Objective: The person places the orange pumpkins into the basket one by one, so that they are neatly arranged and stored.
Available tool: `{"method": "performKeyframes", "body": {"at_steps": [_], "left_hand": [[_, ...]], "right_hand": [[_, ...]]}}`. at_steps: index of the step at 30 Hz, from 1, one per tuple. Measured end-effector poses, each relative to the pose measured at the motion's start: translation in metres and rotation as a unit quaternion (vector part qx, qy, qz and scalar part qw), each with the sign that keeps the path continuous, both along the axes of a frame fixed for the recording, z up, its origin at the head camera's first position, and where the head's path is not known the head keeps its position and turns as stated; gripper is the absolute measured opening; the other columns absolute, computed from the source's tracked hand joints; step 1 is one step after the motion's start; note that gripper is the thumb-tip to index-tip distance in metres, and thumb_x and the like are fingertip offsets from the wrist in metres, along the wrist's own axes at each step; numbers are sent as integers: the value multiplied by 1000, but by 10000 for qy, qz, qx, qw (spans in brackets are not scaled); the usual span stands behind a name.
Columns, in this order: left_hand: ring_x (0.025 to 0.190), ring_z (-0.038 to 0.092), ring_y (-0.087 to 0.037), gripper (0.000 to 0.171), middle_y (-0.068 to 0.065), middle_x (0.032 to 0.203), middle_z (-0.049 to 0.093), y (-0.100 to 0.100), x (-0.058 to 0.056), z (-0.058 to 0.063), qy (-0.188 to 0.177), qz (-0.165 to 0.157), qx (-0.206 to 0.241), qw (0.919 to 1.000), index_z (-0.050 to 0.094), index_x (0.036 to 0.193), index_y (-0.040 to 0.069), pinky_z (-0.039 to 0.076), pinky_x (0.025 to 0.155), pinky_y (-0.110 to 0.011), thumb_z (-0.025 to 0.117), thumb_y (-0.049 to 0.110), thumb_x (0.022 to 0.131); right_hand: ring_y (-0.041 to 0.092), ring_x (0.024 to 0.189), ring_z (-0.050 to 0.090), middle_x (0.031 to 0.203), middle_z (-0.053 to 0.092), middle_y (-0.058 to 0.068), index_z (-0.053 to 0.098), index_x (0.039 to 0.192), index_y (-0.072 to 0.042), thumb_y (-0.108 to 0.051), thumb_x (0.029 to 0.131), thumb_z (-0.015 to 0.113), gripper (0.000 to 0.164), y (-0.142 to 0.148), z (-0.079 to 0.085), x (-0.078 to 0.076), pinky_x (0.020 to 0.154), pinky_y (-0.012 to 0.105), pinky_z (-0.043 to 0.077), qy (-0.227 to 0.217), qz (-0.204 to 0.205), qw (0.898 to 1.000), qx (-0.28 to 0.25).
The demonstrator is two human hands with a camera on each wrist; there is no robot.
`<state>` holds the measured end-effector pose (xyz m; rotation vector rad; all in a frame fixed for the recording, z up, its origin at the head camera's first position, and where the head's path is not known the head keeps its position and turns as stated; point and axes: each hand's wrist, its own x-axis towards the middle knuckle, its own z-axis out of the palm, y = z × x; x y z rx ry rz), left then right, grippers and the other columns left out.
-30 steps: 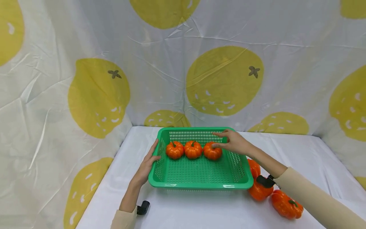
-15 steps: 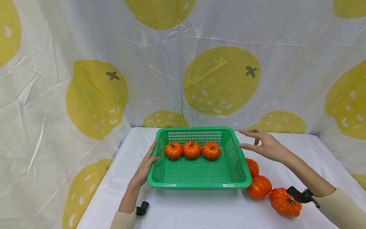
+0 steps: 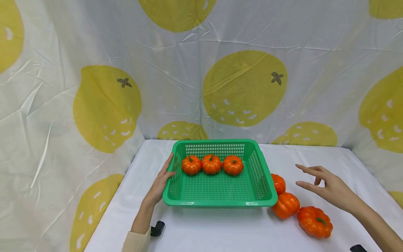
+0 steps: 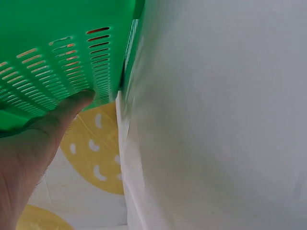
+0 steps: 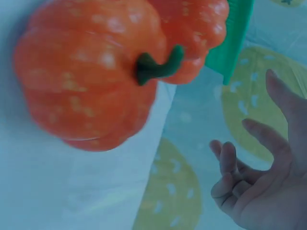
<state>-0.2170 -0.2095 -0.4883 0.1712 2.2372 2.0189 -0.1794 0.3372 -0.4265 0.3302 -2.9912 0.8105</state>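
Note:
A green plastic basket (image 3: 220, 203) stands on the white cloth, with three small orange pumpkins (image 3: 211, 164) in a row inside. My left hand (image 3: 160, 182) holds its left side, thumb over the rim and fingers along the outer wall. In the left wrist view a finger of the left hand (image 4: 38, 139) lies against the slotted wall (image 4: 98, 52). My right hand (image 3: 330, 185) is in the air right of the basket, thumb and index finger apart, nothing between them. Below it sits a ribbed orange pumpkin (image 3: 315, 222) with a green stem, large in the right wrist view.
Two more orange pumpkins, a nearer one (image 3: 285, 205) and a farther one (image 3: 278, 183), lie beside the basket's right side, partly hidden by it. A white curtain with yellow lemon prints (image 3: 247, 89) rises behind the table and along both sides.
My right hand has moved from the rightmost pumpkin inside the basket out over the rim to the right, leaving that pumpkin there. The left hand and basket have stayed in place.

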Motion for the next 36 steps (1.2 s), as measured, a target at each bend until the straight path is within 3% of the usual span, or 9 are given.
{"method": "performKeyframes", "body": {"at_steps": [5, 10, 14, 17, 21, 26, 32, 36], "left_hand": [[163, 0, -28, 74, 4, 176, 4, 0, 0, 0, 14, 37, -81, 10000, 14, 167, 37, 11, 127, -58, 44, 16, 103], [163, -2, -32, 73, 1, 177, 2, -2, 0, 0, 48, 24, -154, 9999, 13, 167, 34, 9, 127, -61, 43, 15, 103], [163, -1, -32, 73, 1, 177, 1, -2, 0, 0, 39, 3, -135, 9999, 13, 167, 35, 9, 127, -61, 43, 15, 103], [163, 0, -31, 73, 2, 177, 2, -2, 0, -1, 12, 15, -106, 9999, 14, 167, 36, 10, 127, -60, 43, 15, 103], [163, 0, -29, 74, 4, 176, 3, -1, 0, 0, -25, 3, -90, 10000, 14, 167, 38, 10, 127, -59, 44, 16, 103], [163, -2, -30, 72, 3, 177, 2, -1, 0, 1, 16, -28, -89, 10000, 14, 167, 36, 8, 127, -60, 43, 16, 104], [163, -2, -31, 72, 0, 177, 2, -1, 1, 1, 39, -2, -62, 10000, 14, 167, 34, 8, 127, -61, 43, 14, 104], [163, -1, -30, 72, 3, 176, 3, -1, 0, 1, -14, 18, -72, 10000, 15, 167, 36, 8, 128, -60, 43, 15, 104]], "right_hand": [[8, 73, 43, 130, 57, 15, 55, 151, -16, -41, 95, 73, 64, 24, -27, 26, 54, 27, 31, -165, -316, 9993, -103], [6, 73, 43, 119, 56, -16, 56, 150, -20, -38, 95, 74, 60, 43, -47, 45, 54, 28, 29, -135, -515, 9984, -187], [5, 74, 43, 112, 46, -44, 54, 151, -24, -36, 97, 71, 58, 52, -62, 62, 56, 28, 27, -189, -658, 9972, -296], [3, 77, 42, 115, 42, -51, 53, 153, -22, -36, 99, 69, 58, 55, -74, 74, 58, 28, 29, -186, -751, 9962, -402], [2, 79, 42, 122, 41, -52, 53, 152, -17, -28, 99, 69, 56, 57, -88, 88, 59, 28, 31, 83, -681, 9960, -579], [3, 79, 40, 119, 35, -54, 47, 155, -12, -32, 100, 68, 62, 63, -94, 95, 59, 28, 29, -269, -771, 9952, -548], [4, 78, 44, 116, 38, -52, 49, 154, -16, -31, 93, 76, 69, 64, -98, 98, 58, 29, 30, -351, -613, 9960, -546], [4, 78, 43, 111, 41, -49, 46, 156, -16, -38, 93, 76, 73, 63, -96, 97, 60, 27, 29, -803, -714, 9934, -407]]}}
